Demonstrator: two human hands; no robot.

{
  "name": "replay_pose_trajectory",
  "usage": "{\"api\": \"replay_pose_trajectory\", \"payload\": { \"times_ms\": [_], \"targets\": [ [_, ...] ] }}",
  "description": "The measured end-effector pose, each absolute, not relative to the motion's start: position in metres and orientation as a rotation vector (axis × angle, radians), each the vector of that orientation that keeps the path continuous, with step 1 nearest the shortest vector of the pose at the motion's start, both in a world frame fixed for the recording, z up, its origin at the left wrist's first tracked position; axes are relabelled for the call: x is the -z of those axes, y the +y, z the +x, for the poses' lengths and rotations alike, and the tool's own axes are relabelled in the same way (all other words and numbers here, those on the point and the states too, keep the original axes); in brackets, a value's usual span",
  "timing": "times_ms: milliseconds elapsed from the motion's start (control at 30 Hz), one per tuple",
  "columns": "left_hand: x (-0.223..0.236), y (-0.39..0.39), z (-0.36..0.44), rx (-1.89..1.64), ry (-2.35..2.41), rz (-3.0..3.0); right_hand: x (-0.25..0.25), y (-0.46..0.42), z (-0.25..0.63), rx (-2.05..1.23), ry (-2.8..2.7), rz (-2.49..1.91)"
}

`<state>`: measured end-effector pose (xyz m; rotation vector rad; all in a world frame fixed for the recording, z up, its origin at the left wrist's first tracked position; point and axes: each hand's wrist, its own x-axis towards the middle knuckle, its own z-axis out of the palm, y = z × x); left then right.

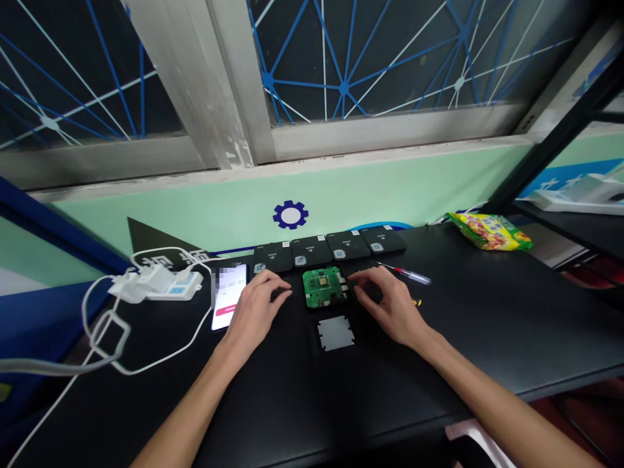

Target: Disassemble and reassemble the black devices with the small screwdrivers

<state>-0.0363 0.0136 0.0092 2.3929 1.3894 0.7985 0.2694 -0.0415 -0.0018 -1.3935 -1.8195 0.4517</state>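
Note:
A green circuit board sits in a dark tray-like case half in the middle of the black table. My left hand is to the left of the board, fingers apart and holding nothing, close to a lit phone. On the other side, my right hand hovers by the board's right edge with thumb and fingers apart. Just in front of the board lies a silvery square plate, apparently set in a black cover. Beyond my right hand rests a red-and-clear screwdriver.
Several flat black boxes line the wall behind the board. At the left stands a white power strip with plugs and a looping white cable. A yellow-green snack bag lies at the back right. Something small and yellow is beside my right hand.

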Motion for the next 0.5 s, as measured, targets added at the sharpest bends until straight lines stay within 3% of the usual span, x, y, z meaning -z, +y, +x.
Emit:
{"api": "replay_pose_trajectory", "payload": {
  "times_ms": [500],
  "targets": [
    [0.012, 0.011, -0.034, -0.930, 1.313, 2.269, 0.003, -0.039, 0.274, -0.436, -1.744, -1.452]
  ]
}}
